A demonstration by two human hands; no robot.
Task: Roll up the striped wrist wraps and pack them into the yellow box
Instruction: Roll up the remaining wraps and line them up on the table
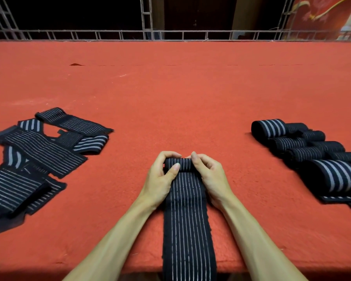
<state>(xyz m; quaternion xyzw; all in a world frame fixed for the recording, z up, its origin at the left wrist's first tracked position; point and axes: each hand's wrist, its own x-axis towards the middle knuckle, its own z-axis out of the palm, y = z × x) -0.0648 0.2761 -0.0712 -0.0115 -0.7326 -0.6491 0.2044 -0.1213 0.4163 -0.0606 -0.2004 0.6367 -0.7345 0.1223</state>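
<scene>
A black wrist wrap with thin pale stripes [187,220] lies lengthwise on the red surface, its near end hanging over the front edge. Its far end is curled into a small roll [178,164]. My left hand [162,177] grips the roll's left side, thumb on top. My right hand [208,175] grips its right side, fingers curled over it. No yellow box is in view.
Several flat, unrolled striped wraps [39,151] lie in a loose pile at the left. Several rolled wraps [304,147] sit grouped at the right, one partly unrolled [336,179]. A metal truss railing [170,35] runs along the far edge of the red carpeted surface [170,88].
</scene>
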